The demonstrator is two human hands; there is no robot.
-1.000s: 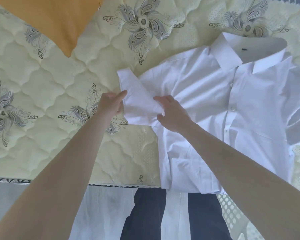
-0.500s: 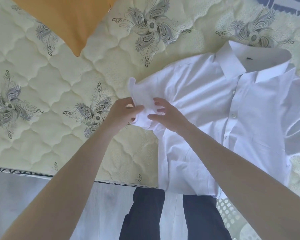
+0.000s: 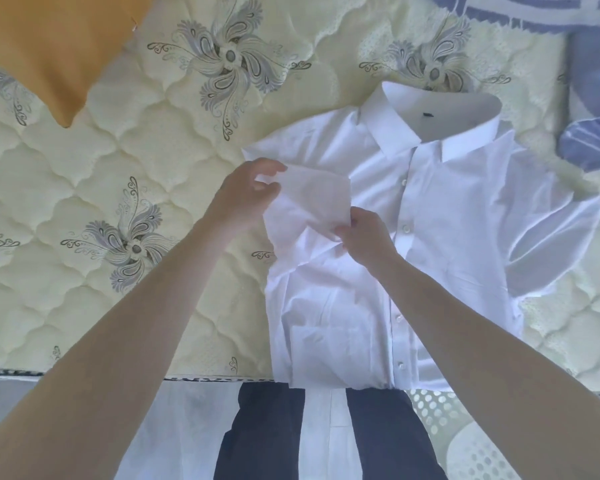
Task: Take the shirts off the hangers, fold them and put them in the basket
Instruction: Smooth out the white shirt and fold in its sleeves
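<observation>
Both hands pinch the white shirt's folded sleeve.

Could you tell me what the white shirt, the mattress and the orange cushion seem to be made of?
White shirt: thin woven cloth, probably cotton or a blend, matte; it creases softly and the lifted sleeve looks translucent.
Mattress: padded quilted fabric, cream, faint sheen; stitching puffs it into panels.
Orange cushion: smooth matte cloth; fibre unclear.

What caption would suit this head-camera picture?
Left hand and right hand pinch the sleeve of a white shirt lying on a mattress.
</observation>
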